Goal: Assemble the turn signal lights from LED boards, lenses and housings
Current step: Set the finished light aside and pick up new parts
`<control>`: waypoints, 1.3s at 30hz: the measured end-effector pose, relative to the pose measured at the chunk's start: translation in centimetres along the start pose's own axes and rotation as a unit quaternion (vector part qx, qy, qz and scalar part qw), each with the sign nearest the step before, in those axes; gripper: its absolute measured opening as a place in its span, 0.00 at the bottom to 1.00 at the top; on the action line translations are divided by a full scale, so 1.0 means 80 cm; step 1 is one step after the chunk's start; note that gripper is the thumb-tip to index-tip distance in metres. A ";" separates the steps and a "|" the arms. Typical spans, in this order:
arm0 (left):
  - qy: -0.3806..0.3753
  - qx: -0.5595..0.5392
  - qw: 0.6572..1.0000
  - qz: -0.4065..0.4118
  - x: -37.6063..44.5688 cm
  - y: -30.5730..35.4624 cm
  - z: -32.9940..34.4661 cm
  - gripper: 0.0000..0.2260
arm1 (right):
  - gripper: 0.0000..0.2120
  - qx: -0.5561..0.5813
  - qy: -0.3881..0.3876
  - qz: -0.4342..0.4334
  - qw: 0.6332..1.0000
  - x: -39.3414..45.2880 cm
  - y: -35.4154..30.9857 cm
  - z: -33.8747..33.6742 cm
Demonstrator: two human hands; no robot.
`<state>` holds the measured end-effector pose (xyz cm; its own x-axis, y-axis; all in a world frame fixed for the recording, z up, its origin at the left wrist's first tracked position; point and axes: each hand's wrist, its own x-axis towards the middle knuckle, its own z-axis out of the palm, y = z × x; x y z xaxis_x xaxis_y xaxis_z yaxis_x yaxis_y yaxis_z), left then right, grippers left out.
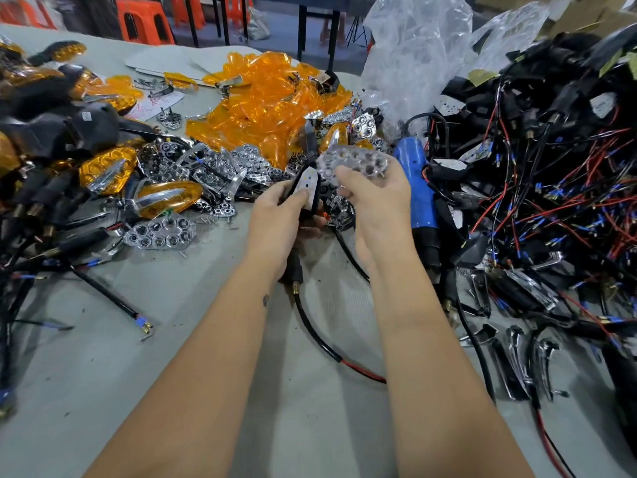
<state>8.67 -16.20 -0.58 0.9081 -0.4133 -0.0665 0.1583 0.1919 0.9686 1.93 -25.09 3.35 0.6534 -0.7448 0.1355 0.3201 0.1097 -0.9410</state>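
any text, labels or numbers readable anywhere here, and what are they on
Nothing can be read.
White sticker on black housing: print too blurred.
Paper slip with red handwriting: illegible.
White LED board in the left hand: only dots, no text visible.
Blue screwdriver: no marking visible.

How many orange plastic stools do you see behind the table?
3 that show clearly: one stool nearest the table edge, one just right of it, one further right. More orange at the top left corner is too blurred to count.
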 end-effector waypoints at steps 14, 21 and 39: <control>-0.088 -0.116 0.987 -0.065 -0.016 0.017 -0.006 0.16 | 0.08 -0.139 -0.153 -0.041 0.978 -0.003 0.002 -0.010; -0.101 -0.100 0.986 -0.087 -0.019 0.019 -0.006 0.22 | 0.07 -0.235 -0.202 -0.072 0.948 -0.007 -0.001 -0.008; -0.110 -0.100 0.986 -0.079 -0.019 0.018 -0.008 0.14 | 0.15 -0.240 -0.128 -0.162 0.948 -0.003 0.006 -0.016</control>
<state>7.76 -14.76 0.73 0.7631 -0.6315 -0.1372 0.3843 0.2728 0.8820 1.10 -25.70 2.49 0.7382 -0.4975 0.4556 0.2237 -0.4566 -0.8611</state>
